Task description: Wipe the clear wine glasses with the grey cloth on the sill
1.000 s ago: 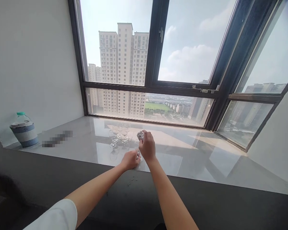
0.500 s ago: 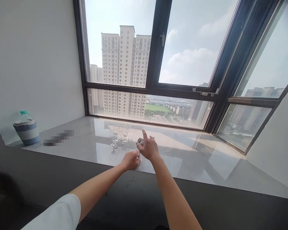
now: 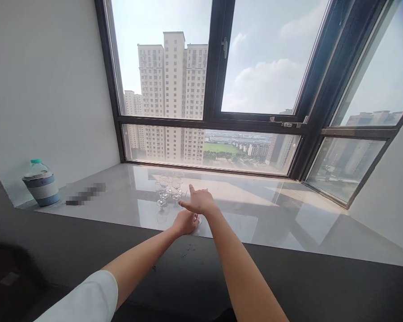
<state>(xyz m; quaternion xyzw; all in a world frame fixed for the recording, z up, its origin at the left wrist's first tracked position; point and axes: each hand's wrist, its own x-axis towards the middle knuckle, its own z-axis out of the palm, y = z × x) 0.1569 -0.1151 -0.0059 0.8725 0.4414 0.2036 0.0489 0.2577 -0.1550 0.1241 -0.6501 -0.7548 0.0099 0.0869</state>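
1. Left hand [image 3: 186, 222]: fingers curled closed around a clear, colourless stemmed drinking glass [image 3: 199, 220], near the front edge of the sill. A rounded rim of the glass shows beside the fingers; the rest is covered by the hands.
2. Right hand [image 3: 199, 201]: just above and beyond the left, back of the hand uppermost; thumb and index finger extended and spread apart. The other fingers are largely hidden, so whether they grip anything cannot be told.
3. White short sleeve [image 3: 87, 295]: on the left arm; both forearms bare.
4. Group of clear stemmed glasses [image 3: 177, 182]: upright, close together, just beyond and to the left of the hands; exact number unclear through overlap.
5. Glossy pale grey window sill [image 3: 114, 210]: bears the glasses, with sunlight and reflections across it.
6. Dark elongated object, pixelated [image 3: 86, 194]: lying on the sill, well left of the glasses.
7. Blue-and-white banded tapered container with dark rim [image 3: 41, 190]: at the sill's left end, by the wall; a clear bottle with green cap [image 3: 36, 162] shows above its rim.
8. Dark-framed window [image 3: 210, 118]: behind the sill; beige tower blocks [image 3: 174, 80] outside.
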